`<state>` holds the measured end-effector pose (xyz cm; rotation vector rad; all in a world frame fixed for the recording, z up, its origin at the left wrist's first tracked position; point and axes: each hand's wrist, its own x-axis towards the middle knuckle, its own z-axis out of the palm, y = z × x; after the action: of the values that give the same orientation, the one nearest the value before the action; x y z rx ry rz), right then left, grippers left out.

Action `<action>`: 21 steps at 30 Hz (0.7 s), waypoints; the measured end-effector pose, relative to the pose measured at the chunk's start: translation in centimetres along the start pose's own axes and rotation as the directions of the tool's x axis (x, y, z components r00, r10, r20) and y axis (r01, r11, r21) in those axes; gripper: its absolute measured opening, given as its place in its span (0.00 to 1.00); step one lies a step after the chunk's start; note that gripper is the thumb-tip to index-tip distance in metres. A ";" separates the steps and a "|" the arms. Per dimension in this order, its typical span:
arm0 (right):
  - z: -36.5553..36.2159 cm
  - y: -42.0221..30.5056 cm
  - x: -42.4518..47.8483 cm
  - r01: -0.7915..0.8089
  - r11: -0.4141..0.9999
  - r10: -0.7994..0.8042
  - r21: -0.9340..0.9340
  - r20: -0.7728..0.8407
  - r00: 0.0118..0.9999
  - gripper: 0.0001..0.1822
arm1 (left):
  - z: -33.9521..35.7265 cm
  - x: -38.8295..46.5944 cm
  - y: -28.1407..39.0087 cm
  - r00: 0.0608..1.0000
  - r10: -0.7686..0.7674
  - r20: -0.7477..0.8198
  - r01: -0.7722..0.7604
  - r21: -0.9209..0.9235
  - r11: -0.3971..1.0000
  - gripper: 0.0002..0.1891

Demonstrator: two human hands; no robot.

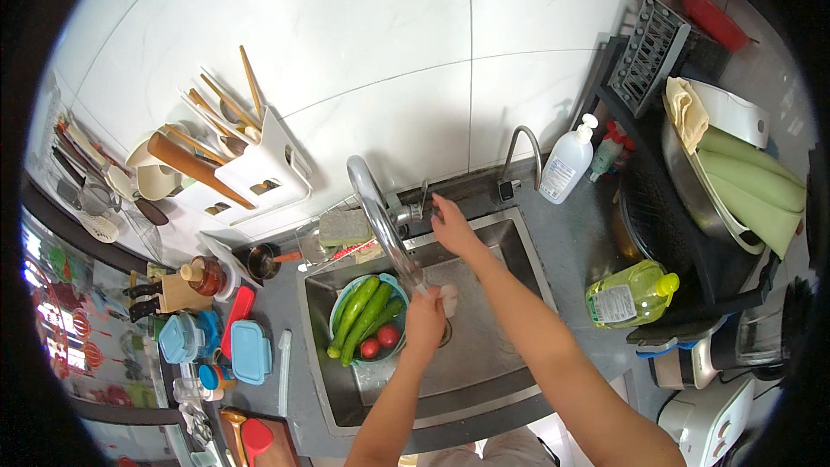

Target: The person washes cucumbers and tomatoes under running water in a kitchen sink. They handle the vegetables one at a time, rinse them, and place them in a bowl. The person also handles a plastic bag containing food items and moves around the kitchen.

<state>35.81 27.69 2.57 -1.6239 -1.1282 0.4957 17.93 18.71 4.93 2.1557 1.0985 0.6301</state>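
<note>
My left hand (425, 323) is under the tip of the curved chrome faucet (382, 224), over the steel sink (532, 337). A small pale, whitish piece (449, 299) shows at its fingers, too blurred to name. My right hand (452, 227) reaches behind the sink, with its fingertips at the faucet's lever (425, 196); whether they grip it is unclear. Left of my left hand, a light blue basin (336, 301) stands in the sink. It holds several long green vegetables (364, 319), perhaps zucchini or cucumbers, and two red tomatoes (388, 336).
A wire rack with a sponge (345, 227) sits behind the sink. To the right are a white pump bottle (567, 162), a thin second faucet (526, 136), a yellow-green detergent bottle (629, 295) and a black rack (700, 233). Blue-lidded containers (250, 351) and a knife block (183, 293) are left.
</note>
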 end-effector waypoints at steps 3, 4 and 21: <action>0.5 1.1 3.2 -0.062 0.991 0.052 0.118 0.088 0.995 0.25 | -0.9 0.6 0.6 0.997 0.081 0.007 -0.080 -0.093 0.992 0.09; 0.6 1.2 3.9 -0.097 0.984 0.074 0.152 0.153 0.986 0.26 | -1.1 0.6 0.6 0.996 0.092 0.007 -0.091 -0.108 0.990 0.10; -6.1 1.5 -14.8 -0.108 0.993 0.050 0.055 0.625 0.779 0.20 | -2.9 -2.8 2.5 0.956 -0.263 0.132 0.171 -0.976 0.134 0.09</action>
<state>34.22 11.85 0.26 -1.4640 -1.4944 1.1906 15.89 16.17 8.32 0.7433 0.6251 0.9311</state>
